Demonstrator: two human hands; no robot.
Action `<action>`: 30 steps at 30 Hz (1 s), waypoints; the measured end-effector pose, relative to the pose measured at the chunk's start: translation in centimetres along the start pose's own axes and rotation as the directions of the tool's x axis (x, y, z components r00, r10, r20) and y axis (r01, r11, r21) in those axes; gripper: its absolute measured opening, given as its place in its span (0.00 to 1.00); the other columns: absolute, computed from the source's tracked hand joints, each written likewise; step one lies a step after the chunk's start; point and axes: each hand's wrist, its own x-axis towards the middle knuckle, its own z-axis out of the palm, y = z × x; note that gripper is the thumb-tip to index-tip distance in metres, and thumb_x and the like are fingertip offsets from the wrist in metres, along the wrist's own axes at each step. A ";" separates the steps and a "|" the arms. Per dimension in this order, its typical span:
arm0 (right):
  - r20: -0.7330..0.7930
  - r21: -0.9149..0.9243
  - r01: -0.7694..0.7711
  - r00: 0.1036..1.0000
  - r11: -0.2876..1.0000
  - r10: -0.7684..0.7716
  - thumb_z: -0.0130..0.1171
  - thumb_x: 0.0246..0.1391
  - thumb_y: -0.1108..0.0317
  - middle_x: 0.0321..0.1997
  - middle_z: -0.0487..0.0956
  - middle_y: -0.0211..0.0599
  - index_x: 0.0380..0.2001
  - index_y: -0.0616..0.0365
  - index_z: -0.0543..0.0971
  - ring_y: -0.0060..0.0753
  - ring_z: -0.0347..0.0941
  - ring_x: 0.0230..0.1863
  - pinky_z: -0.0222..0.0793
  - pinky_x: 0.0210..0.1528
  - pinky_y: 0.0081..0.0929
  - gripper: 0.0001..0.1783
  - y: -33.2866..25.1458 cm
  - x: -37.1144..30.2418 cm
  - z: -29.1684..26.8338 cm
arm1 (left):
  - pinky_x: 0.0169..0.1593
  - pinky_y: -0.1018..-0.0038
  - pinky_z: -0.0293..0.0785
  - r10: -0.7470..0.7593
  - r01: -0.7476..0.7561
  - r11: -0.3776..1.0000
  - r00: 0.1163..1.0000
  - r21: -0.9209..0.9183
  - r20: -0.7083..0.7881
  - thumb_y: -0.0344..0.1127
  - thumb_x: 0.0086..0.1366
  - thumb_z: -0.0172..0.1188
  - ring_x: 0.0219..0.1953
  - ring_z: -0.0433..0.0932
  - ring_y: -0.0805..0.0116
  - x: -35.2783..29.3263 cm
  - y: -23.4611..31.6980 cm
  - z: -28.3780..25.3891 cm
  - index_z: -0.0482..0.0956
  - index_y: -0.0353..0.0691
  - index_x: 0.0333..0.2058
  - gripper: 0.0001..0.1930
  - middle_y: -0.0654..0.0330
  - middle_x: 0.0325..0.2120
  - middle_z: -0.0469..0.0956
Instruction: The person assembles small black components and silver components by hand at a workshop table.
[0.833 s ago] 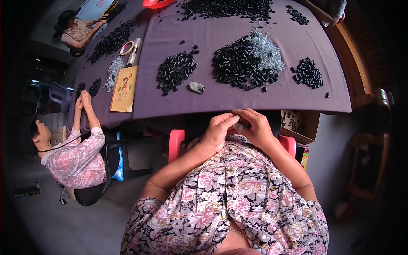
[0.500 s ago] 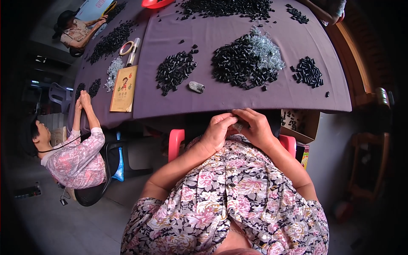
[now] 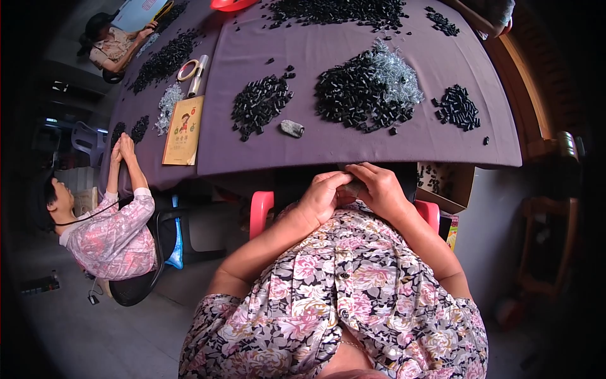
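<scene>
My left hand (image 3: 324,197) and my right hand (image 3: 379,188) meet just below the table's near edge, in front of my body. The fingers of both are closed and pressed together at the tips; whatever they pinch is too small and covered to make out. Closest to them on the tablecloth lies a small greyish-white roll (image 3: 291,129). Beyond it are a heap of short black tube-like pieces (image 3: 344,95) with small clear plastic pieces (image 3: 399,74) against its right side, a smaller black pile (image 3: 260,104) to the left and another black pile (image 3: 459,107) to the right.
A purple-grey cloth (image 3: 303,57) covers the table. At left lie a yellow-brown booklet (image 3: 184,136), a tape roll (image 3: 187,70) and a clear roll (image 3: 198,76). An open cardboard box (image 3: 456,201) stands below the right edge. Co-workers sit along the left side; another person's arm (image 3: 473,18) shows at far right.
My fingers have shifted slightly, and the small greyish bit seen between them before is now mostly covered. The piles appear unchanged.
</scene>
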 end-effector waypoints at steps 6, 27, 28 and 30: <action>0.027 0.144 -0.098 0.995 0.985 0.095 0.64 0.37 0.78 0.41 0.80 0.46 0.47 0.63 0.79 0.51 0.79 0.40 0.77 0.41 0.35 0.26 -0.4 0.3 -0.4 | 0.42 0.66 0.80 0.046 -0.047 0.998 0.999 0.048 0.020 0.34 0.68 0.55 0.37 0.81 0.68 -0.3 0.0 0.5 0.80 0.38 0.39 0.08 0.60 0.34 0.81; 0.009 0.211 -0.130 0.991 0.969 0.131 0.64 0.37 0.80 0.38 0.80 0.46 0.45 0.63 0.79 0.49 0.80 0.38 0.77 0.40 0.34 0.25 -0.4 0.0 0.2 | 0.35 0.73 0.77 0.060 -0.058 0.996 0.998 0.066 -0.030 0.34 0.66 0.54 0.32 0.78 0.74 -0.6 0.1 1.3 0.80 0.43 0.35 0.06 0.66 0.29 0.79; 0.011 0.194 -0.111 0.994 0.975 0.111 0.62 0.36 0.81 0.38 0.80 0.46 0.46 0.63 0.79 0.50 0.80 0.38 0.77 0.40 0.34 0.26 -0.4 0.0 0.2 | 0.35 0.71 0.78 0.062 -0.060 0.997 0.997 0.057 -0.034 0.33 0.65 0.53 0.32 0.78 0.73 -0.6 0.0 1.3 0.79 0.43 0.33 0.06 0.66 0.29 0.78; 0.004 0.152 -0.088 0.996 0.984 0.088 0.61 0.36 0.81 0.38 0.80 0.46 0.46 0.63 0.79 0.51 0.79 0.38 0.77 0.40 0.35 0.26 -0.4 -0.1 0.4 | 0.39 0.65 0.79 0.033 -0.032 0.999 0.998 0.028 -0.045 0.31 0.65 0.53 0.33 0.79 0.68 -0.3 -0.1 0.8 0.78 0.40 0.34 0.06 0.61 0.31 0.78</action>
